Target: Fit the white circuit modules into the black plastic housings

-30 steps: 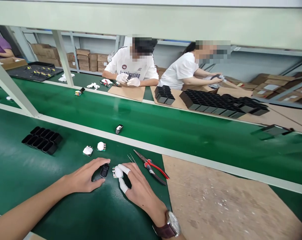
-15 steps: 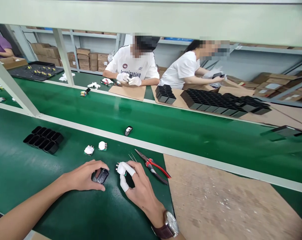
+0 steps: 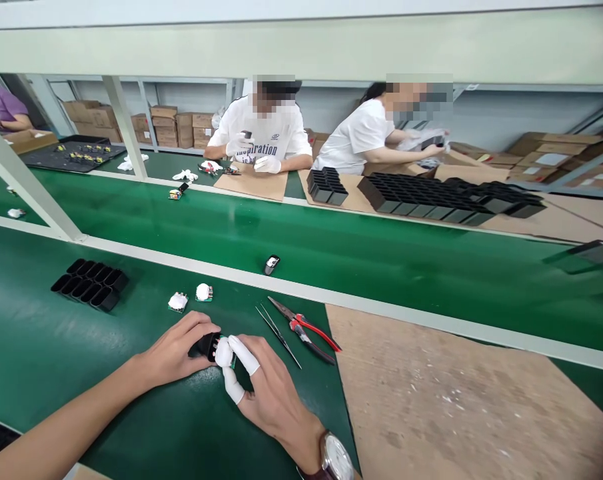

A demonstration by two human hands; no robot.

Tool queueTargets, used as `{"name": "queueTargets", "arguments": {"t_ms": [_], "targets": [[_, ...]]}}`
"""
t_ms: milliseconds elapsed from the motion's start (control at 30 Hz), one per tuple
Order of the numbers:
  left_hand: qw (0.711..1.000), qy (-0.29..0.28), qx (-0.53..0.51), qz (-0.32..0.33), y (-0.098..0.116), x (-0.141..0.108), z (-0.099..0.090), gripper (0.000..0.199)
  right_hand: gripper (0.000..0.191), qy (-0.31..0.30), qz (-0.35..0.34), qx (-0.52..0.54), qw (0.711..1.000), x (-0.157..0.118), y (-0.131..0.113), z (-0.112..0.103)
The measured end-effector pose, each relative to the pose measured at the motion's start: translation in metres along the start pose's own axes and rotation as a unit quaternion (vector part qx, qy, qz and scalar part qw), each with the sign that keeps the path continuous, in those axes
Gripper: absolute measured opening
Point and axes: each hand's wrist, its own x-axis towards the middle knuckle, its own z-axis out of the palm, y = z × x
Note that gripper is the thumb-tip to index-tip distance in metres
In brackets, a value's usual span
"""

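My left hand (image 3: 181, 353) is closed around a small black plastic case (image 3: 208, 345) whose open end points right. Between the finger-cotted thumb and index finger of my right hand (image 3: 276, 387) is a small circuit board with a white blob (image 3: 224, 353) on it. The board's left edge meets the mouth of the case; how far it reaches inside is hidden. Beyond my hands lie two similar boards, one white-topped board (image 3: 178, 302) and another board (image 3: 204, 292). Tweezers (image 3: 279, 337) and red-and-black long-nose pliers (image 3: 301, 328) lie to the right.
A block of several black cases (image 3: 90, 285) stands at the left. Worn cardboard (image 3: 446, 400) covers the right side. Past a pale rail, a green conveyor belt (image 3: 381, 257) carries a filled case (image 3: 271, 264). Two co-workers sit opposite, near stacked black cases (image 3: 426, 200). A slanted post (image 3: 36, 180) rises left.
My left hand has turned the case's open end toward the board, and my right hand has brought the board left against it. Belt items have shifted right. A co-worker opposite has raised one hand.
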Motion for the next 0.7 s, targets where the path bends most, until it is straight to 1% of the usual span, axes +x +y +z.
{"name": "queueTargets", "arguments": {"t_ms": [167, 333, 567, 700], "targets": [[1.0, -0.002, 0.01, 0.013, -0.0011, -0.0013, 0.0022, 0.048, 0.063, -0.03, 0.017, -0.005, 0.999, 0.0001, -0.002, -0.0003], [1.0, -0.019, 0.017, 0.01, -0.0004, -0.0014, 0.0016, 0.049, 0.06, -0.03, 0.021, -0.014, 0.999, 0.0026, -0.0054, -0.0003], [0.999, -0.043, 0.032, 0.012, 0.0046, -0.001, -0.0005, 0.046, 0.062, -0.047, 0.021, -0.028, 0.998, 0.003, -0.0067, 0.0004], [0.998, -0.045, 0.026, 0.019, 0.0066, -0.001, 0.0008, 0.046, 0.055, -0.052, 0.012, -0.031, 0.998, 0.0015, -0.004, -0.0004]]}}
